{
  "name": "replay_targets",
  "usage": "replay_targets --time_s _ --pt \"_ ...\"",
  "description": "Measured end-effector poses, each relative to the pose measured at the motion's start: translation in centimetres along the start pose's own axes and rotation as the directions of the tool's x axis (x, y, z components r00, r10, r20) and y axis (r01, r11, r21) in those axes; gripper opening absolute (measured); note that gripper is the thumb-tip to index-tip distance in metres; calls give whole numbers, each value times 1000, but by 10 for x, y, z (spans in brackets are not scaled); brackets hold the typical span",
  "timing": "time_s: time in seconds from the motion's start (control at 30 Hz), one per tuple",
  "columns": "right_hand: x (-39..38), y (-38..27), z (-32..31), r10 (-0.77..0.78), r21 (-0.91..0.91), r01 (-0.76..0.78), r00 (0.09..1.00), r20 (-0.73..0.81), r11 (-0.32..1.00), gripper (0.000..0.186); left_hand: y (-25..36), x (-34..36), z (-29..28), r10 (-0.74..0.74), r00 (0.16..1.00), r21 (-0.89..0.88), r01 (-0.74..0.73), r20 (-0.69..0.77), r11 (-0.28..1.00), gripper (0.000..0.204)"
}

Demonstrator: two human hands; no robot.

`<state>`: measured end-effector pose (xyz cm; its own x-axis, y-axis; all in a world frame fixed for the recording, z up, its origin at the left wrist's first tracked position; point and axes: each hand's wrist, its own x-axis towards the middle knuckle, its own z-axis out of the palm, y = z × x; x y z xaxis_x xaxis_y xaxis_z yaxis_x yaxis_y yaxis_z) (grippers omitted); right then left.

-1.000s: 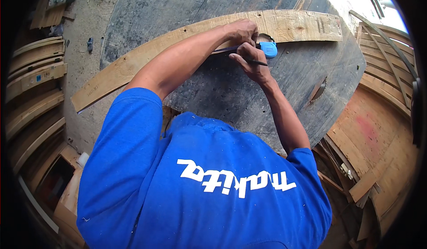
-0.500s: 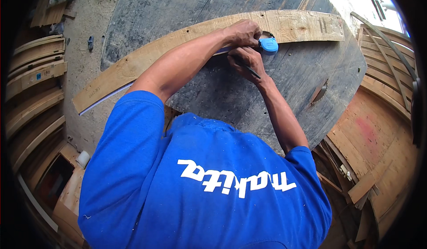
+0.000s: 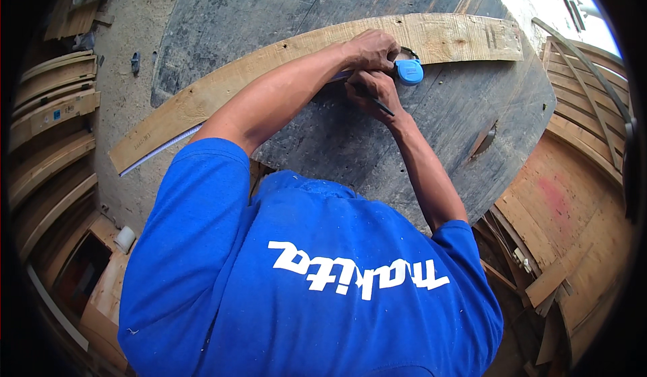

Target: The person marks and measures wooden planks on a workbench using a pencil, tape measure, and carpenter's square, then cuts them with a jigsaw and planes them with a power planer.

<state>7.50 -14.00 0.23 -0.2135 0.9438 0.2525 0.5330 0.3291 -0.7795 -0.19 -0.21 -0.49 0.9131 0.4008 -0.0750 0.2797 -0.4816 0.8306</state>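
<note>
My left hand (image 3: 371, 50) is curled at the lower edge of a long, pale curved board (image 3: 448, 37), against a blue tape measure (image 3: 409, 72); its fingertips are partly hidden. A tape blade (image 3: 165, 146) shows along the board's underside at the left, and again beneath my hands. Just below my left hand, my right hand (image 3: 374, 92) is closed around a dark pencil or pen (image 3: 384, 109), angled down to the right. The board lies across a dark, worn worktop (image 3: 310, 6).
Stacked curved timber frames (image 3: 54, 141) line the left. Slatted curved pieces (image 3: 583, 97) lean at the right, above plywood sheets (image 3: 539, 181) and loose offcuts (image 3: 546, 283). A white cylinder (image 3: 125, 239) sits at lower left.
The tape measure and my left hand shifted slightly right. My right hand turned, moving slightly left, so the pencil slants more steeply. More tape blade shows along the board's left part.
</note>
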Motion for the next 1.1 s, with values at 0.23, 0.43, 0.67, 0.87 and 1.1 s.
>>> replay_targets --time_s 0.23,0.43,0.67,0.87,1.1 --pt "-1 2 -1 9 0 -9 1000 17 1000 15 -2 1 1 -15 1000 14 15 4 1000 17" --pt "-1 0 -1 19 -6 -19 999 26 1000 13 1 0 -1 -22 1000 19 22 -1 1000 18" --pt "0 -3 -3 51 52 -54 997 50 997 11 3 -1 -3 -25 1000 13 25 5 1000 19" --pt "2 -5 -3 40 54 -43 997 61 998 10 2 -2 -2 -45 999 16 45 3 999 19" --pt "-2 -4 1 41 -15 -41 999 8 999 10 4 0 -2 -45 999 39 45 11 998 18"
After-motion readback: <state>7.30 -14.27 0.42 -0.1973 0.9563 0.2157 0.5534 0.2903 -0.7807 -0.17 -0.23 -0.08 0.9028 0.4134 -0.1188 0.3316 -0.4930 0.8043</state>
